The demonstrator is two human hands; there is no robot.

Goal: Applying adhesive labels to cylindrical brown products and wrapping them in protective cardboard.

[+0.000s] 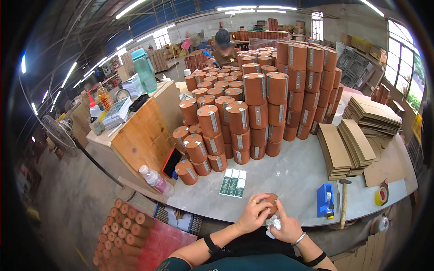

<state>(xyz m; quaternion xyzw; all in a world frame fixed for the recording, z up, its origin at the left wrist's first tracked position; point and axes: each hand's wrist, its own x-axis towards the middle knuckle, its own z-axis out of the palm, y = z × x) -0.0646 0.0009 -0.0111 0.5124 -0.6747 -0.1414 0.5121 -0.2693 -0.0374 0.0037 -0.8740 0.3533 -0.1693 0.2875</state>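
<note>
Indoors, brown cylinders [238, 118] crowd a grey table [289, 180] beneath tube lights [277, 7].

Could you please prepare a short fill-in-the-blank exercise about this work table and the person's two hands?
1. The plastic tape dispenser on the smooth grey table is coloured ____.
2. It stands on the ____ side of the wooden-handled hammer, from the person's view.
3. The left hand touches a reddish-brown cylinder, while the crumpled white tissue is in the ____ hand.

Missing words: blue; left; right.
</note>
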